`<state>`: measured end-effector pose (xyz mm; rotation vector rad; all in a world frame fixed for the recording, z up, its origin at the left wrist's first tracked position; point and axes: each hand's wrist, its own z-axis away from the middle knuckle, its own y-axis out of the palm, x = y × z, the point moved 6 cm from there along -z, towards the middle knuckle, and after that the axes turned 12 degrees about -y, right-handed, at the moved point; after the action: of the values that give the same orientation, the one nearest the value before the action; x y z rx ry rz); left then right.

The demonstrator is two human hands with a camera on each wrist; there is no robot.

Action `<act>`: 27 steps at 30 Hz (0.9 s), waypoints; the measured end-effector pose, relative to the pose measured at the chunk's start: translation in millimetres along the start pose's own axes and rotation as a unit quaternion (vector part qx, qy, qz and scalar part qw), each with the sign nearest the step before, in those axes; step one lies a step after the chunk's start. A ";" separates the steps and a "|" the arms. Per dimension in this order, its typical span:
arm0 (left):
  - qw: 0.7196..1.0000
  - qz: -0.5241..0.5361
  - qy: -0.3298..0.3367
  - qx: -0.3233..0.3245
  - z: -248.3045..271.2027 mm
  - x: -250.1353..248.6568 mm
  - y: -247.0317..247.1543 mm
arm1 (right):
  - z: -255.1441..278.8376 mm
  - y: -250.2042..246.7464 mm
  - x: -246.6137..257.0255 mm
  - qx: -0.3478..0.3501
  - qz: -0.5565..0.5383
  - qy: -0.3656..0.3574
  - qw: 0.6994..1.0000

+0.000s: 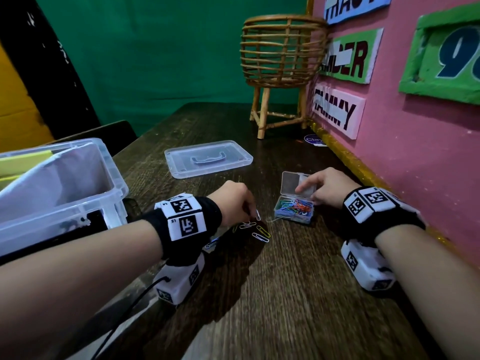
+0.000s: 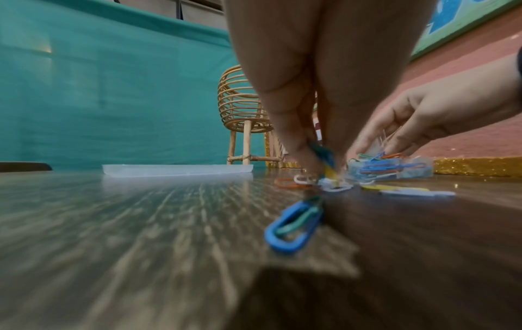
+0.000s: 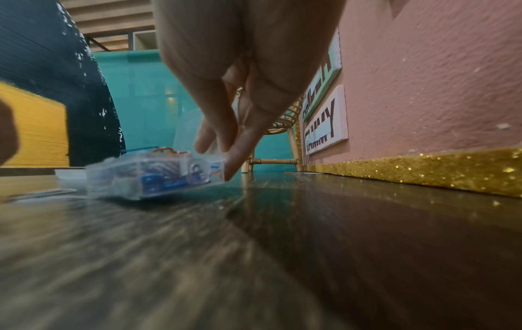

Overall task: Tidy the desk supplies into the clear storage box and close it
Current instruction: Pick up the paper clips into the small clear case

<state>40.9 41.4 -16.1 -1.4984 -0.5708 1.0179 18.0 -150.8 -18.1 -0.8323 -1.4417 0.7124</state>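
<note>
A small clear case [image 1: 294, 209] full of coloured paper clips sits on the wooden desk with its lid [image 1: 298, 182] hinged up. My right hand [image 1: 315, 189] holds that lid and the case's right end [image 3: 195, 172] with its fingertips. Several loose paper clips [image 1: 255, 228] lie on the desk to the left of the case. My left hand [image 1: 248, 207] pinches a few clips [image 2: 324, 156] above them. The large clear storage box [image 1: 78, 196] stands open at the left, with paper and a yellow sheet inside. Its flat clear lid [image 1: 207, 158] lies on the desk further back.
A wicker stand [image 1: 281, 63] on legs occupies the back of the desk by the pink wall [image 1: 415, 152]. A gold glitter strip [image 3: 423, 169] runs along the wall's base. A blue clip and a green one [image 2: 293, 223] lie just under my left wrist.
</note>
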 end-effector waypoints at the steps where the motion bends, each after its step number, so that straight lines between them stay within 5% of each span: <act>1: 1.000 0.017 0.003 -0.018 -1.6 -1.5 -3.1 | 0.7 0.7 1.6 0.008 0.001 -0.004 1.000; 7: 0.988 0.050 0.089 -0.113 -8.9 -34.4 -16.1 | 3.9 5.8 8.9 0.033 -0.035 -0.034 0.998; 12: 0.983 0.020 0.170 -0.069 -20.3 -68.6 -3.5 | 1.3 6.0 6.6 0.037 -0.032 -0.026 0.998; 15: 0.987 -0.008 0.161 -0.015 -25.0 -70.5 7.8 | 2.9 3.8 9.6 0.033 -0.023 -0.033 0.999; 22: 0.995 0.018 0.056 -0.085 -31.9 -54.2 -2.0 | 5.7 0.2 8.6 0.004 -0.005 -0.023 1.000; 27: 0.992 0.031 0.106 -0.064 -23.4 -61.5 -1.7 | 3.7 1.2 4.5 0.000 -0.021 -0.013 1.000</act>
<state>30.2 -21.3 1.2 -1.7226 -0.4474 0.8685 14.5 -146.1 -16.8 -0.7932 -1.4786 0.6943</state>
